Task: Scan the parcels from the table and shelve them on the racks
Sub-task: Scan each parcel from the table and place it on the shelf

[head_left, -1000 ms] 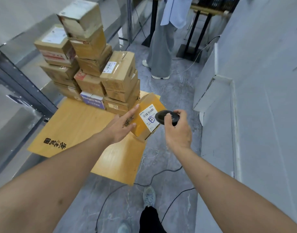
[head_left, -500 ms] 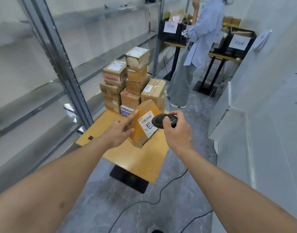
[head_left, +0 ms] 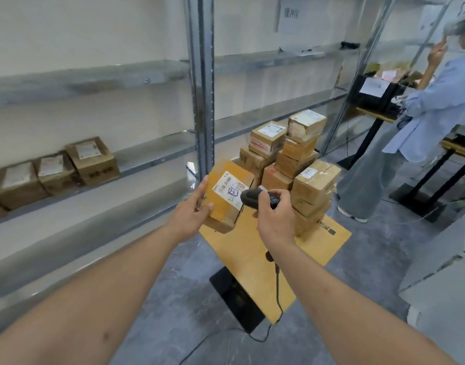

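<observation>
Parcel held up for scanning, label faced by the scanner at three o'clock.

Nearest, the parcel [head_left: 227, 197] is gripped along its near-left edge by the left hand [head_left: 193, 210] and held clear above the counter [head_left: 255, 255], its labelled face turned up and toward the right. The scanner [head_left: 257, 198] is clasped in the right hand [head_left: 272, 216], its nose set just beside the label, at three o'clock from the parcel. The parcel's long axis is judged to run from seven to one o'clock. Beyond, at one o'clock, the stacked parcels [head_left: 292, 164] wait on the counter. Farther, at nine to ten o'clock, the rack shelf [head_left: 152, 156] carrying shelved boxes [head_left: 55, 171] lies on the left hand's side, so the placing is judged to fall to that hand.
</observation>
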`<state>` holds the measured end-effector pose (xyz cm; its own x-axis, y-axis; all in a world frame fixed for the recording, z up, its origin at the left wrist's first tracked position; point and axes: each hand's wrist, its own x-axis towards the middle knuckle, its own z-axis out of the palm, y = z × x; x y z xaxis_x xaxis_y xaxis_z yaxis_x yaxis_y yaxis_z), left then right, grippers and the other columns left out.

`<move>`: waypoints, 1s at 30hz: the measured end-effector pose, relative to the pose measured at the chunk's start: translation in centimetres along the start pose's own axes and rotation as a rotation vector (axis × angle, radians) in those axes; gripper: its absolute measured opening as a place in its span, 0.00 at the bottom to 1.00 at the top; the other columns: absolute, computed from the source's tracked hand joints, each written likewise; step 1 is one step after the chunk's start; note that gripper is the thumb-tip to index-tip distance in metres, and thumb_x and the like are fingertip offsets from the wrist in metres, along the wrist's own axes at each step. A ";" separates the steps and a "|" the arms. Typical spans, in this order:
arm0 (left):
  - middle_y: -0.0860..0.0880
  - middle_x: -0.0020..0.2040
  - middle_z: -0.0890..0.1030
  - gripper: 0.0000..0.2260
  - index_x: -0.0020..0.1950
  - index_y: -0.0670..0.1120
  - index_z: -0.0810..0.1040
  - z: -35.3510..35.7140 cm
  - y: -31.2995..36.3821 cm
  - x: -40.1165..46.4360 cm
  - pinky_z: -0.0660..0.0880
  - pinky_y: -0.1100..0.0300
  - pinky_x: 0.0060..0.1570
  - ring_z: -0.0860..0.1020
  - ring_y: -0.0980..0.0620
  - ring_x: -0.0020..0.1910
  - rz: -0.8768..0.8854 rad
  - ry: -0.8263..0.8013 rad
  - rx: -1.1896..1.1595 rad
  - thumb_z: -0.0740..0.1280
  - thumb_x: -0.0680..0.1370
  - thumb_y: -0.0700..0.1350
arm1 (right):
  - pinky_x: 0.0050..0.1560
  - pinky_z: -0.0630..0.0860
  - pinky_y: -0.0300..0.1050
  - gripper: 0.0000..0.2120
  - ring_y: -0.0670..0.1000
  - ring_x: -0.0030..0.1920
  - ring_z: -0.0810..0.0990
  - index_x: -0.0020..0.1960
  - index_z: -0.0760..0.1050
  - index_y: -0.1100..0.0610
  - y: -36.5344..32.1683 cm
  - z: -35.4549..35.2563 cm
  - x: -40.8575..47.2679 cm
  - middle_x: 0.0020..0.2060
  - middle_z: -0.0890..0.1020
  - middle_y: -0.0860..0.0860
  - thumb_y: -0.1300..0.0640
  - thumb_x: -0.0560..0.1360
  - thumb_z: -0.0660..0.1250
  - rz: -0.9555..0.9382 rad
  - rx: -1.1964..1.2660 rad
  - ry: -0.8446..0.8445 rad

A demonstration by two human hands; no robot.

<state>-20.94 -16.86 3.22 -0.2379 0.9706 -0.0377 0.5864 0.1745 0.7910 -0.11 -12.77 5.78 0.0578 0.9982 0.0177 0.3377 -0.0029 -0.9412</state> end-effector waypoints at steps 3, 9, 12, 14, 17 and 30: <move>0.56 0.75 0.72 0.32 0.83 0.70 0.47 -2.0 -0.8 -1.6 0.69 0.51 0.69 0.74 0.45 0.72 -0.072 0.093 -0.024 0.62 0.86 0.54 | 0.51 0.83 0.63 0.14 0.52 0.47 0.86 0.54 0.69 0.40 -1.1 3.1 -0.2 0.48 0.82 0.42 0.34 0.73 0.58 -0.013 0.021 -0.088; 0.52 0.77 0.72 0.32 0.83 0.70 0.46 -7.4 -4.9 -3.3 0.69 0.52 0.68 0.74 0.42 0.72 -0.177 0.239 0.000 0.62 0.86 0.56 | 0.52 0.84 0.64 0.14 0.52 0.49 0.85 0.51 0.68 0.40 -3.9 10.7 -1.6 0.49 0.82 0.44 0.32 0.74 0.59 0.027 0.078 -0.242; 0.54 0.74 0.75 0.31 0.80 0.74 0.48 -10.6 -7.4 -4.1 0.71 0.52 0.69 0.77 0.44 0.68 -0.223 0.291 -0.085 0.63 0.85 0.57 | 0.52 0.84 0.63 0.13 0.52 0.49 0.84 0.54 0.69 0.42 -5.6 14.9 -2.6 0.48 0.81 0.43 0.35 0.77 0.60 -0.004 0.053 -0.309; 0.55 0.73 0.76 0.31 0.76 0.80 0.48 -13.1 -9.2 -4.7 0.72 0.45 0.71 0.78 0.45 0.67 -0.238 0.322 -0.131 0.64 0.83 0.59 | 0.54 0.83 0.61 0.12 0.53 0.50 0.83 0.54 0.69 0.43 -6.8 17.8 -3.3 0.48 0.81 0.43 0.36 0.79 0.60 -0.031 0.040 -0.338; 0.54 0.71 0.77 0.31 0.79 0.76 0.48 -17.4 -11.9 -5.2 0.71 0.50 0.69 0.77 0.45 0.67 -0.282 0.383 -0.101 0.63 0.85 0.55 | 0.50 0.80 0.54 0.11 0.53 0.51 0.83 0.54 0.69 0.43 -8.8 22.6 -4.5 0.49 0.82 0.46 0.38 0.79 0.61 -0.046 0.018 -0.357; 0.52 0.76 0.75 0.32 0.83 0.70 0.47 -38.2 -25.7 -9.4 0.67 0.58 0.63 0.76 0.43 0.70 -0.398 0.532 -0.064 0.62 0.86 0.54 | 0.57 0.80 0.59 0.10 0.54 0.50 0.84 0.57 0.66 0.43 -18.4 45.6 -13.8 0.48 0.83 0.43 0.39 0.81 0.60 -0.173 -0.058 -0.466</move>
<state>-63.33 -36.80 6.55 -0.7857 0.6172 -0.0413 0.3314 0.4764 0.8144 -49.98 -23.70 7.48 -0.4252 0.9051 0.0070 0.3575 0.1750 -0.9174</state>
